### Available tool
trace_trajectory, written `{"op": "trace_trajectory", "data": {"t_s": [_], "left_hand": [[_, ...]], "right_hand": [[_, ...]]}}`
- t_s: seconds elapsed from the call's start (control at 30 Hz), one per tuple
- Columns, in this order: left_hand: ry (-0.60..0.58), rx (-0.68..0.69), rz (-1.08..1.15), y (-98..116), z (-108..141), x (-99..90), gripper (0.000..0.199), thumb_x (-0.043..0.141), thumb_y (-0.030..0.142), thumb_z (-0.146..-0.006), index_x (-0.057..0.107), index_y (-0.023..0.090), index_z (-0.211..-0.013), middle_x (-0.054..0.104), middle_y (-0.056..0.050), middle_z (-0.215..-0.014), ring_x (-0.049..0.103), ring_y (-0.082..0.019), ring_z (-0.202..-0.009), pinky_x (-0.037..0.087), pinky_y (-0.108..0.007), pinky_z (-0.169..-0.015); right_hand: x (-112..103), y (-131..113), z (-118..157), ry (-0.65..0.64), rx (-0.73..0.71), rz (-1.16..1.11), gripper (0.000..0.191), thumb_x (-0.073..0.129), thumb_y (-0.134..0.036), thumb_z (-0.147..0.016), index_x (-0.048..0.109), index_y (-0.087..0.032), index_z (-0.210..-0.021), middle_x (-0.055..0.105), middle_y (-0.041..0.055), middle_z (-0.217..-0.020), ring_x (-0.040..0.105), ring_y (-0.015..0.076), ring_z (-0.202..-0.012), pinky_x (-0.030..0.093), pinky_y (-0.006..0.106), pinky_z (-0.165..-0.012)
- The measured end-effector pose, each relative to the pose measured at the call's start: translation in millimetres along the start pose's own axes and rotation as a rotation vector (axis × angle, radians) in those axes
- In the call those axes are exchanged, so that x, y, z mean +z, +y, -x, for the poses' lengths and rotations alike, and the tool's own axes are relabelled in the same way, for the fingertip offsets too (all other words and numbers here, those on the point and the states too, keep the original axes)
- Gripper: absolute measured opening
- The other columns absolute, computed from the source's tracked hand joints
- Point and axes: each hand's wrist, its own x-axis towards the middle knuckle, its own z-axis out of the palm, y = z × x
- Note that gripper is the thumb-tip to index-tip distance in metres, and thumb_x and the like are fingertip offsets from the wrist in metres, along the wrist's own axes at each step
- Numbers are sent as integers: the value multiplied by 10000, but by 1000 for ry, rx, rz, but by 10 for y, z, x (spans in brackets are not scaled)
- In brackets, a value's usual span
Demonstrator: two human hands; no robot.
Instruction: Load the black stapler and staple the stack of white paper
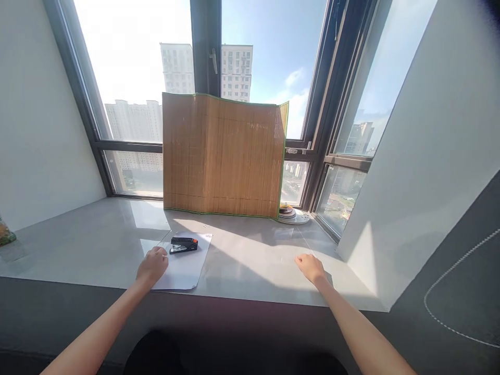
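Note:
My left hand (pixel 153 264) rests as a loose fist on the left edge of a white sheet of paper (pixel 190 270), with nothing visible in its fingers. Just beyond it, a black stapler (pixel 183 245) with an orange-red mark lies on the paper. On the right part of the windowsill (pixel 242 260) my right hand (pixel 311 267) is also curled into a fist, away from the paper and the stapler. No object shows in it.
A brown bamboo mat (pixel 234 156) with green edging stands upright against the window. Beside its lower right corner are stacked plates (pixel 292 215). A beaded cord (pixel 427 291) hangs at right. Something green and orange (pixel 5 234) sits at the left edge.

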Motion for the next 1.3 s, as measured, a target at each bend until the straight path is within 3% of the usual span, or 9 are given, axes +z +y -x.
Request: {"op": "trace_trajectory", "data": {"t_s": [0.13, 0.3, 0.47, 0.67, 0.8, 1.0, 1.3], "left_hand": [[18, 44, 18, 316, 289, 255, 360, 466, 290, -965, 763, 165, -1125, 679, -202, -1282, 607, -379, -1291, 474, -501, -1152], [-78, 126, 3, 497, 482, 432, 564, 469, 364, -1025, 618, 178, -1536, 540, -195, -1619, 434, -395, -1548, 324, -564, -1280], [-264, 119, -95, 531, 471, 431, 683, 332, 440, -1099, 343, 221, -1746, 258, -131, -1814, 191, -451, -1672, 160, -729, -1290], [-307, 122, -104, 561, 462, 384, 686, 308, 470, -1104, 303, 252, -1755, 236, -108, -1814, 183, -447, -1675, 157, -743, -1286], [-298, 138, -87, 705, 517, 391, 676, 318, 460, -1104, 317, 263, -1751, 221, -98, -1817, 177, -453, -1675, 162, -756, -1281], [-272, 194, -51, 1240, 730, 432, 672, 352, 452, -1091, 367, 262, -1736, 217, -93, -1817, 166, -469, -1673, 164, -794, -1265], [-267, 183, 35, 2420, 1002, 577, 716, 341, 472, -1082, 344, 203, -1745, 199, -115, -1821, 126, -508, -1667, 121, -804, -1274]], "right_hand": [[-30, -16, 26, -23, 7, 51, 451, 455, -302, -1038, 711, -231, -674, 736, 127, -808, 681, 244, -758, 399, 326, -693], [-13, -8, 26, -47, 28, 70, 471, 427, -308, -1060, 722, -212, -706, 727, 123, -817, 664, 230, -757, 373, 309, -689], [17, 18, 8, -45, 11, 72, 470, 408, -274, -1051, 718, -214, -704, 708, 117, -796, 630, 222, -726, 345, 323, -681], [52, 54, -21, -45, -3, 79, 473, 405, -286, -1050, 719, -221, -702, 702, 115, -789, 630, 228, -719, 347, 330, -679], [68, 70, -35, -51, -5, 83, 459, 414, -294, -1046, 726, -228, -715, 708, 117, -792, 642, 237, -727, 357, 332, -686], [61, 68, -28, -58, 2, 79, 469, 401, -311, -1052, 741, -229, -738, 725, 132, -816, 664, 250, -748, 390, 337, -704], [55, 56, -35, -48, 10, 93, 479, 404, -319, -1059, 725, -221, -717, 721, 137, -823, 664, 247, -757, 411, 333, -720]]}}
